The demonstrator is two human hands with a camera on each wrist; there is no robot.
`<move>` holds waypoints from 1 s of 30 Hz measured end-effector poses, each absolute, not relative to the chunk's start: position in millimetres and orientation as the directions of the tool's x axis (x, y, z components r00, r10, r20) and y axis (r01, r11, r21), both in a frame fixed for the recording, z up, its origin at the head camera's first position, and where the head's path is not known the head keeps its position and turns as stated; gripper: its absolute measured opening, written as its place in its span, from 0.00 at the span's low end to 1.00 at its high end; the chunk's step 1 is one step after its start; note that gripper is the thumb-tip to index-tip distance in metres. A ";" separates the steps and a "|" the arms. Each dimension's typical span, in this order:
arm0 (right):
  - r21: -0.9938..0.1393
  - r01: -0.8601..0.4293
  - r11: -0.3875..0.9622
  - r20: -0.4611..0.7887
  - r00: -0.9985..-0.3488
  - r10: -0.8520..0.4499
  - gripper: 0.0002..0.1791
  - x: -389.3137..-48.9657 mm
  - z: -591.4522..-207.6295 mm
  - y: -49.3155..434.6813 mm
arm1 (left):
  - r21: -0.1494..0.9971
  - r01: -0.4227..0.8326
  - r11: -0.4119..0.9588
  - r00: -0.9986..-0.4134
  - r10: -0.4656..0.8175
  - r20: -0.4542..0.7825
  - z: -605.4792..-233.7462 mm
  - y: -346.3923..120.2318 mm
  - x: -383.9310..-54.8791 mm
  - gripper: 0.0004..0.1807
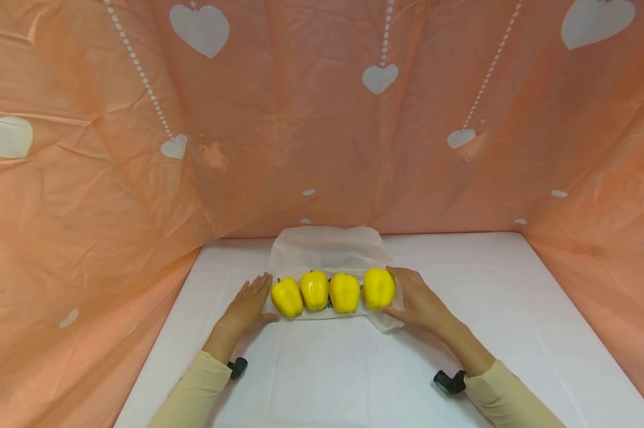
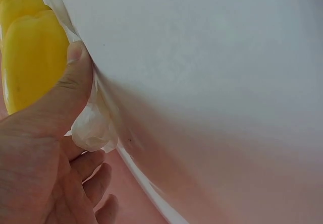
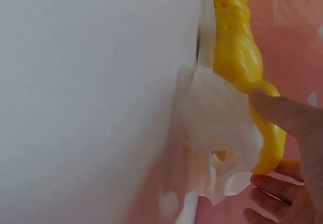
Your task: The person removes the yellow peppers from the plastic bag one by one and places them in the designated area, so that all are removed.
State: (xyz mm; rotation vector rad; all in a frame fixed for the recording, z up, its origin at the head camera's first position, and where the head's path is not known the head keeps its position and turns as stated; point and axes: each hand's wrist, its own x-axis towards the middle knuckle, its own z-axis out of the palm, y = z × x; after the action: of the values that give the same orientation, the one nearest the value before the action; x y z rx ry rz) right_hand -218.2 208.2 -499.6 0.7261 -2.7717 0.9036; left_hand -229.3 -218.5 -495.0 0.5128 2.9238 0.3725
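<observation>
Yellow peppers (image 1: pixel 345 293), four, sat in a row on the wrap (image 1: pixel 327 246) over the surface (image 1: pixel 322 380) | your right hand (image 1: pixel 418 299) grasped the rightmost pepper (image 1: pixel 379 289) between thumb and fingers | your left hand (image 1: pixel 248 308), fingers loosely extended, touched wrap beside the leftmost pepper (image 1: pixel 287 297) | wrap spread behind the row

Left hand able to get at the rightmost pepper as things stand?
Probably not easily: three other peppers sit between the left hand and the rightmost pepper, which the right hand grips.
</observation>
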 end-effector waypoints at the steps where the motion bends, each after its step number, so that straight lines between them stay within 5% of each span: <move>1: -0.526 -0.479 0.703 0.266 -0.878 -0.399 0.51 -217.0 -498.3 208.8 | 0.266 0.311 0.912 -0.931 0.349 -0.108 -494.4 -218.3 -229.2 0.55; 17: -0.611 -0.424 0.669 0.237 -0.904 -0.356 0.52 -201.1 -476.9 220.7 | 0.263 0.301 0.917 -0.932 0.341 -0.121 -494.7 -217.5 -229.9 0.57; 30: -0.628 -0.474 0.618 0.331 -0.881 -0.339 0.53 -198.5 -477.1 243.7 | 0.251 0.310 0.917 -0.929 0.348 -0.122 -494.5 -217.3 -230.2 0.56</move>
State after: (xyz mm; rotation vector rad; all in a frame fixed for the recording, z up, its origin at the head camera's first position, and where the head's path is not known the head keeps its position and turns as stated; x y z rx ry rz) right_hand -198.5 243.7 -477.1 0.6747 -2.6604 1.1109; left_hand -230.2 -217.3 -494.5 0.5042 2.9138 0.3423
